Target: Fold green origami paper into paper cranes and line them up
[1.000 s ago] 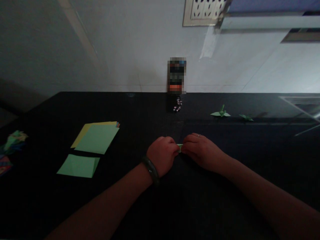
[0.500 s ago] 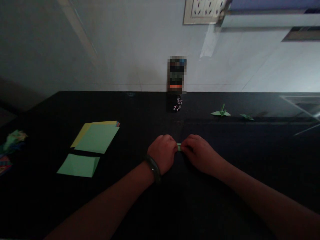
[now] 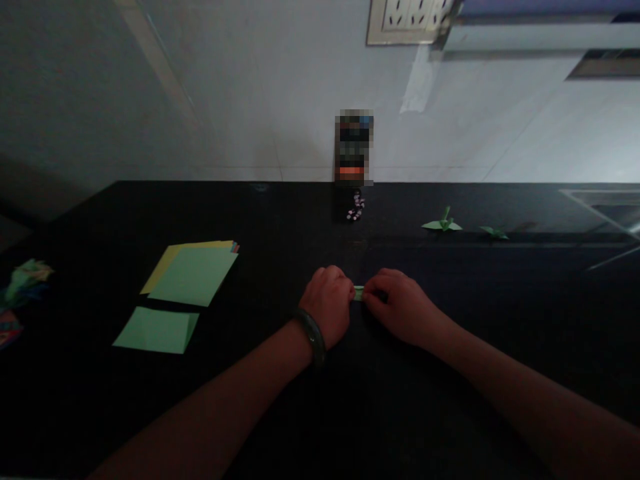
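Green folded paper piece [image 3: 359,293] sat at the middle of the black table [image 3: 450,373], long axis left to right. We had our left hand [image 3: 327,303] and right hand [image 3: 400,303] curled closed on its two ends, equally near. Coloured paper sheets [image 3: 193,273] lay toward the left edge.

Your left hand [image 3: 327,303] and right hand [image 3: 400,307] pinch a green strip [image 3: 359,292], with no gap between them. You can pass over the table [image 3: 450,387] from 3 through 8 o'clock. At 9 to 10 lie a sheet [image 3: 156,330] and a paper stack [image 3: 193,273]. At 12, well off, are beads [image 3: 355,207] and a box [image 3: 354,148]. At 1 to 2 sit the near crane [image 3: 442,225] and the far crane [image 3: 494,232].
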Demonstrator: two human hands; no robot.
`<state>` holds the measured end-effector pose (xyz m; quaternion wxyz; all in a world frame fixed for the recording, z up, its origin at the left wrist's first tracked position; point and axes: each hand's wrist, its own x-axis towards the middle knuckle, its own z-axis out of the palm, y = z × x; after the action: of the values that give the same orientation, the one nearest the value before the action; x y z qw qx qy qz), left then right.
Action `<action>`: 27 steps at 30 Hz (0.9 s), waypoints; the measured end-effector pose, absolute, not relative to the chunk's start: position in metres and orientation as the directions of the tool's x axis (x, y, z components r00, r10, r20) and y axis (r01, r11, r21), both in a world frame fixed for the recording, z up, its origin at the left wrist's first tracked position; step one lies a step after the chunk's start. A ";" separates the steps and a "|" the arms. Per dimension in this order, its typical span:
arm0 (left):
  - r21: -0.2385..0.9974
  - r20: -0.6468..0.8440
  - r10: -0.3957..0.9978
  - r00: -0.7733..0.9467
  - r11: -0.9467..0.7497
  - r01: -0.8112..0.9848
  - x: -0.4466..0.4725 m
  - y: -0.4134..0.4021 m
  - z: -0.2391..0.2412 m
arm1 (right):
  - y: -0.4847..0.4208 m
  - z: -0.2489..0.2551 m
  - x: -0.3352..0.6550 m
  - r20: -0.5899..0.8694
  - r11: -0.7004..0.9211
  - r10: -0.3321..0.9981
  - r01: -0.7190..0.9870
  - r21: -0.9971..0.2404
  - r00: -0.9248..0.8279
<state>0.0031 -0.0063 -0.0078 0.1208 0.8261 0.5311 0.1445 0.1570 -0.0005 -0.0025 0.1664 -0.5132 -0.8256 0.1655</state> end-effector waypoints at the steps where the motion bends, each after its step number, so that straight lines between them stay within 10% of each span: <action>1: 0.354 0.103 0.915 0.390 -0.400 0.845 0.003 -0.006 -0.008 | -0.001 -0.003 0.157 0.105 0.419 0.902 0.791 -0.447 -0.418; 16: 0.278 0.142 0.925 0.351 -0.378 0.883 0.007 -0.004 -0.008 | 0.000 -0.006 0.153 0.088 0.351 0.934 0.848 -0.397 -0.345; 27: -0.065 0.115 0.842 0.527 -0.523 0.850 0.012 -0.034 0.010 | 0.002 -0.006 0.155 0.092 0.356 0.932 0.837 -0.415 -0.350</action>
<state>0.0123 -0.0339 0.0095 -0.0564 0.8720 0.4851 0.0344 0.1551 0.0020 -0.0059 0.1585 -0.5474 -0.8080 0.1495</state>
